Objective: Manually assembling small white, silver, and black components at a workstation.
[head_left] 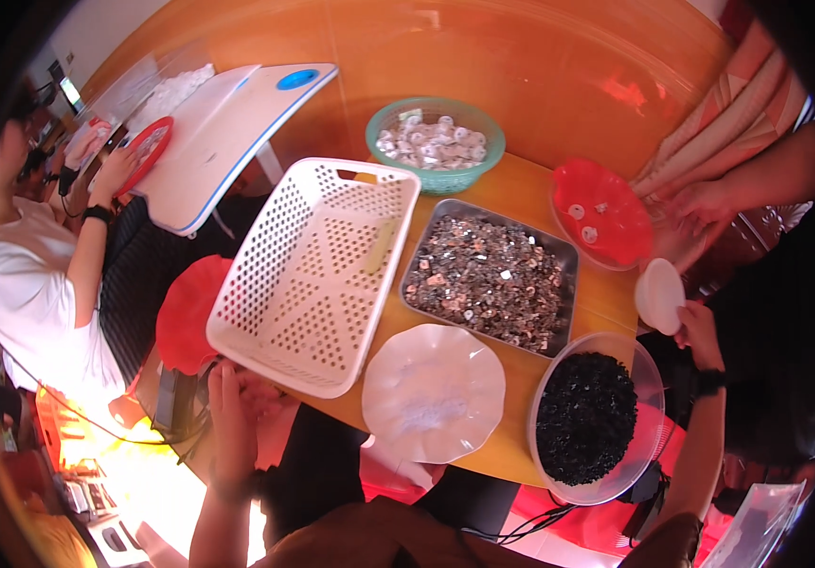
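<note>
My right hand (699, 333) is closed on the rim of a small white bowl (659, 295), tilted on its side right of the table. Below it stands a clear plastic bowl (651, 407) with loose black bits. My left hand (235, 402) is low, near the front corner of a white perforated basket (308, 275) and beside a red wavy-edged dish (188, 317); its fingers look apart, with nothing visible in them. Between my hands lies a pale wavy-edged plate (436, 379) with tiny whitish pieces. Behind it, a metal tray (573, 260) holds many small grey-brown bits.
A green basket (445, 178) of white round pieces stands at the back. At the right, another person's hands (706, 213) are by a red dish (606, 213). A seated person (43, 275) holds a red plate (152, 156) at a white folding table (227, 123).
</note>
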Demonstrator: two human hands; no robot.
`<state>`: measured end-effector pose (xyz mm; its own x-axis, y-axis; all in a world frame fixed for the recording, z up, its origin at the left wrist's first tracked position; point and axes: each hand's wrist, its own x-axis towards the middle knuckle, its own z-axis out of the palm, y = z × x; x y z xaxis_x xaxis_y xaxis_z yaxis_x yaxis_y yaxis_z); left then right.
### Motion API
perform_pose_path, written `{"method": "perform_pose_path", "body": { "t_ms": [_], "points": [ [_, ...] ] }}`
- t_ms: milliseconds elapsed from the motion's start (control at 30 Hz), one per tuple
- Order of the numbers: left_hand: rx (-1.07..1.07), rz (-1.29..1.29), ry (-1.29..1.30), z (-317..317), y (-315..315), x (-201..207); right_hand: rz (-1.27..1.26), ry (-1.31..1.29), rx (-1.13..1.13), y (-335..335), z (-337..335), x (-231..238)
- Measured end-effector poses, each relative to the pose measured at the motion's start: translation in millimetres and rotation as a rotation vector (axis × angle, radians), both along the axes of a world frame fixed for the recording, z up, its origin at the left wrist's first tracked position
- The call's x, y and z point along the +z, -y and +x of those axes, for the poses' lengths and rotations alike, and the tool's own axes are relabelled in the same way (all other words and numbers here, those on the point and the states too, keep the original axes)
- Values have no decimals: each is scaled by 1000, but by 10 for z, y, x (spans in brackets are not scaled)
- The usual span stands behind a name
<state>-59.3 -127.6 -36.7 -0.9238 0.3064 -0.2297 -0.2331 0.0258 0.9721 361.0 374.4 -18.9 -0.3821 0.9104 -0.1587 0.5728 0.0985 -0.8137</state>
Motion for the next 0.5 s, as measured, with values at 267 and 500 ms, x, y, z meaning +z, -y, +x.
{"method": "perform_pose_path", "body": {
  "t_ms": [267, 500],
  "points": [
    [-110, -162, -168, -481, -130, -7, 89, 22, 138, 1254, -310, 1343],
    [-311, 145, 85, -552, -74, -9, -59, -152, 486, 2302, -1801, 1365]
  ]
}}
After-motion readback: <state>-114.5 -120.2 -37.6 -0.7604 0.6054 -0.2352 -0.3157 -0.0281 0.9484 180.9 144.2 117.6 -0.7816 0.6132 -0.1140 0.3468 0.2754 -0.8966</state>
